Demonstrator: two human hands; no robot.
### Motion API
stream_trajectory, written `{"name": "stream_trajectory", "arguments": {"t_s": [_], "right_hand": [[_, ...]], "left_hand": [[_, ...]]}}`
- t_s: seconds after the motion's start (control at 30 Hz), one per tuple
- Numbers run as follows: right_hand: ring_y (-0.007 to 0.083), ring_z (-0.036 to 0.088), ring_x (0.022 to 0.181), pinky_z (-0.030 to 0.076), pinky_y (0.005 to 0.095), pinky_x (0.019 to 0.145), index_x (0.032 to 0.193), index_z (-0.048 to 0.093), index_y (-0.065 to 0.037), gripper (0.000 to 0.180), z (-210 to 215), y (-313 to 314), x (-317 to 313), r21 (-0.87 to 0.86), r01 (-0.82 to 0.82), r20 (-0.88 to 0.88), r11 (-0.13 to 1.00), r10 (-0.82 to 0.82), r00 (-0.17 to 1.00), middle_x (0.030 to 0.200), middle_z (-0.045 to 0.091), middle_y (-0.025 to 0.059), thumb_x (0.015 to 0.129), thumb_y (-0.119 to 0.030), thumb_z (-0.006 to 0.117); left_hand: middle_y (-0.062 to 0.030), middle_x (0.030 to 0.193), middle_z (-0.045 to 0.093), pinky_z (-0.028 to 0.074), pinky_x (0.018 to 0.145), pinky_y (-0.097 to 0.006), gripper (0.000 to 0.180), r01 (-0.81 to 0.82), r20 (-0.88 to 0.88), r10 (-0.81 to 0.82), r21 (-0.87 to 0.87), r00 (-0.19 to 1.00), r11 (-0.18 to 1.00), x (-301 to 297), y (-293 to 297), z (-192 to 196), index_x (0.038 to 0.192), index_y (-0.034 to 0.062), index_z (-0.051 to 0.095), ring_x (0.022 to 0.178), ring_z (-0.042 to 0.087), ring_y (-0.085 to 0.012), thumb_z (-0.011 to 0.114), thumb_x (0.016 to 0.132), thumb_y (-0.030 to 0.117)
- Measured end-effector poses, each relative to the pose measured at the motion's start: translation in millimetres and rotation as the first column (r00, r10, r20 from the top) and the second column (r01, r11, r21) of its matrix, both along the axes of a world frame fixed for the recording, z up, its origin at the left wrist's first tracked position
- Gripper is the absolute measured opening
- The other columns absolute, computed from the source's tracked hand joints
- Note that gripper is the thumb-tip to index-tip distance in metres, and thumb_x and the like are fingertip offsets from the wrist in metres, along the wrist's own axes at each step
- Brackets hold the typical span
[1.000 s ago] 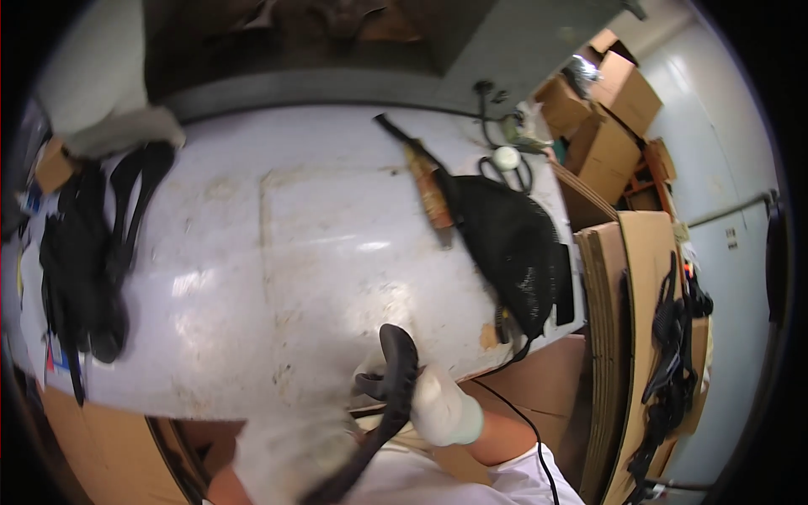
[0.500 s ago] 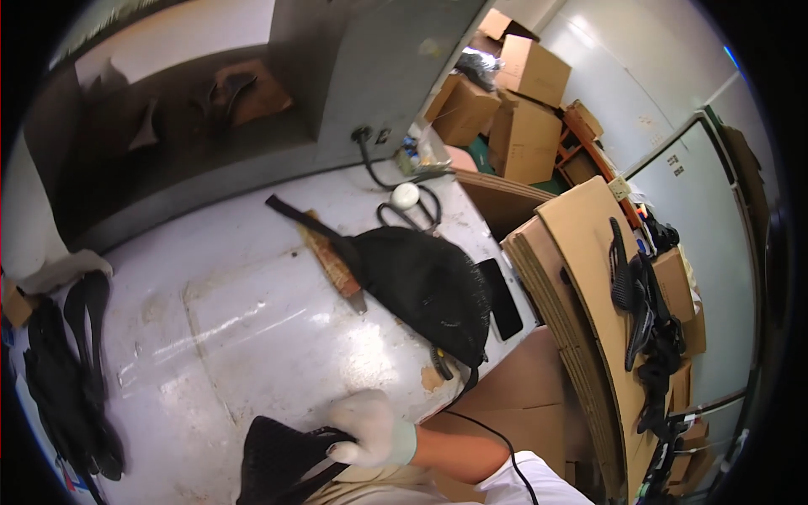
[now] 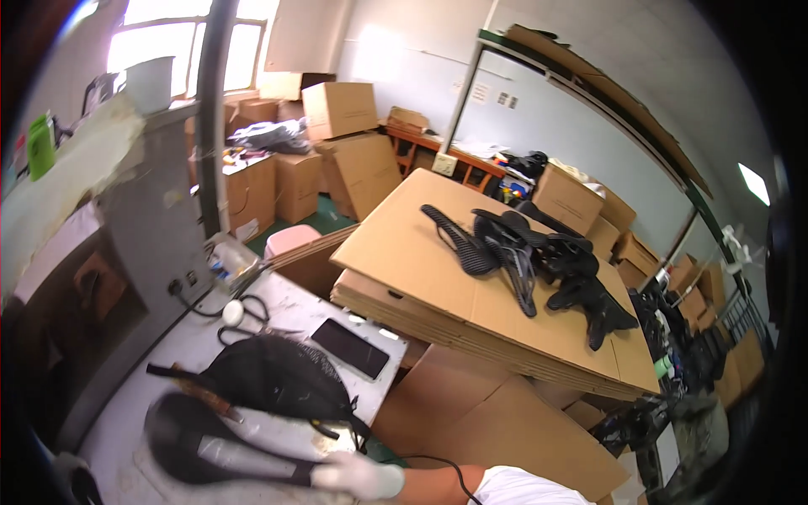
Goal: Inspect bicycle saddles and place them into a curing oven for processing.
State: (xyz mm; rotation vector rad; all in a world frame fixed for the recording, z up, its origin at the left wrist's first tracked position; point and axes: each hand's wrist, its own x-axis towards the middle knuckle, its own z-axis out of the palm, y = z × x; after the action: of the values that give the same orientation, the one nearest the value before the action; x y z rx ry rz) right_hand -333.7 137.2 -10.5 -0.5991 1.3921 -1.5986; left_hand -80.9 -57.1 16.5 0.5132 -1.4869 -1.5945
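My right hand (image 3: 358,475), in a white glove, is closed around the narrow nose of a black bicycle saddle (image 3: 181,442). The saddle is held over the table, its wide end pointing left, and is smeared by motion. A long opening runs along its middle. Just beyond it lies a black fabric pouch-like thing (image 3: 278,370) with a strap. Partly covered by that is a tool with a wrapped brown handle (image 3: 202,389). A dark phone (image 3: 350,347) rests near the table's right edge. My left hand is out of view.
Right of the white table (image 3: 295,307) stands a stack of flat cardboard (image 3: 404,244) bearing several black saddles (image 3: 509,252). A grey machine housing (image 3: 160,210) borders the left. Cardboard boxes (image 3: 341,109) fill the back. A black cable (image 3: 429,459) passes by my right forearm.
The view has swung right and up. My right hand now has the saddle raised and turned with its wide end leftward; before, the black piece was low, near the table's front edge.
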Motion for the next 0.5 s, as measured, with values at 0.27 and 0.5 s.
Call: {"name": "stream_trajectory", "arguments": {"t_s": [0.27,0.5], "right_hand": [[0.0236,0.061,0.051,0.053,0.0379,0.054,0.112,0.059,0.006,0.05,106,114,-167,-0.557,0.828,0.221,0.072,-0.948,0.231,0.06,0.062,0.0101,0.11,-0.043,0.051],[0.0124,0.041,0.046,0.048,0.037,0.055,0.108,0.057,-0.006,0.035,120,261,-269,-0.473,0.789,0.614,-0.392,-0.789,-0.023,0.056,0.04,-0.0034,0.108,-0.04,0.055]], "left_hand": [[-0.0246,0.127,0.065,0.052,0.102,-0.049,0.052,-0.065,0.167,0.044,0.12,0.985,0.991,51,-5,-35,0.133,-0.0104,0.056,0.116,0.064,-0.0346,0.062,0.104,0.033],[-0.0236,0.118,0.068,0.051,0.103,-0.049,0.052,-0.065,0.213,0.031,0.155,0.977,0.986,51,18,-33,0.13,-0.0119,0.058,0.113,0.065,-0.0346,0.065,0.102,0.032]]}}
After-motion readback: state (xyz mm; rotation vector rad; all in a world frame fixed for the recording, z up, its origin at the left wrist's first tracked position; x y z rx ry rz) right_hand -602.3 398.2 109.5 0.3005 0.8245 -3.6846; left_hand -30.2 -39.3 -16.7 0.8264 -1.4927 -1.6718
